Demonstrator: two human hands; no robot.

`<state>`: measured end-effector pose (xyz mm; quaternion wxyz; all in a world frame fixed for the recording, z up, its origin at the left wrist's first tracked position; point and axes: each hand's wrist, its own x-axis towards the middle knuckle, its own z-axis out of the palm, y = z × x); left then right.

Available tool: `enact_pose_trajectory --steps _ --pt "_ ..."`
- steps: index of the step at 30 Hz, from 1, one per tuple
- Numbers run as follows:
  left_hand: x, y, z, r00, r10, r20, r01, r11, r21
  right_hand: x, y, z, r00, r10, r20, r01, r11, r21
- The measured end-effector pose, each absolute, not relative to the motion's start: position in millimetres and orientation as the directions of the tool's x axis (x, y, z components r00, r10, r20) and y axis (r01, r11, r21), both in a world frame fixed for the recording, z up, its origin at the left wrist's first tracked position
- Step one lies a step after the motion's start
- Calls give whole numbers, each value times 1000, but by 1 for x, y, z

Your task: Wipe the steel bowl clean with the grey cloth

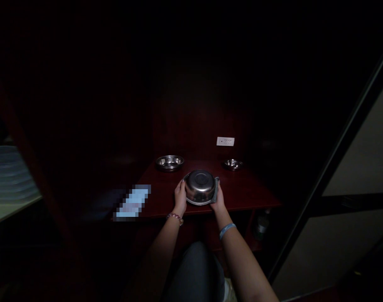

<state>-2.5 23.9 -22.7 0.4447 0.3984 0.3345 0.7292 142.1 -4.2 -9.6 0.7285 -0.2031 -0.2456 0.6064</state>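
Three metal bowls, head view. Back left on the dark red bench (251,191): wide shallow bowl (170,169), upright, mouth up, shiny interior showing. Back right: small bowl (233,168), also upright, light glinting inside. Third one, the held bowl (200,191), is upside down at the front part of the bench, base up, rim down; whether it rests on the bench or is held just above it, cannot tell. Under the bench top, right side, a bottle (261,226) in shadow, contents too dark to tell.

Held bowl: silver, rounded sides, duller than the other two, circular recessed ring on the base, flared rim, soft highlights along the wall.

It sits between the two hands, both grasping it. Left hand (180,197) grips the left side, thumb up along the wall. Right hand (220,199) grips the right side through a grey cloth (214,192) pressed against the metal. Beaded bracelet (175,217) on left wrist, blue band (227,229) on right. White socket panel (225,141) on the back wall.
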Motion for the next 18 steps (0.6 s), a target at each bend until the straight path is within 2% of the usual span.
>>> enact_pose_trajectory --steps 8,14,18 --pt "-2 27 -24 -341 912 230 -377 -357 855 140 -4 -7 142 984 111 -811 180 -557" --pt "1 28 -27 -281 921 270 -344 -359 868 143 0 -13 204 973 108 -794 229 -563" --pt "3 22 -23 -181 936 302 -332 -347 877 145 3 -17 244 966 84 -777 247 -579"
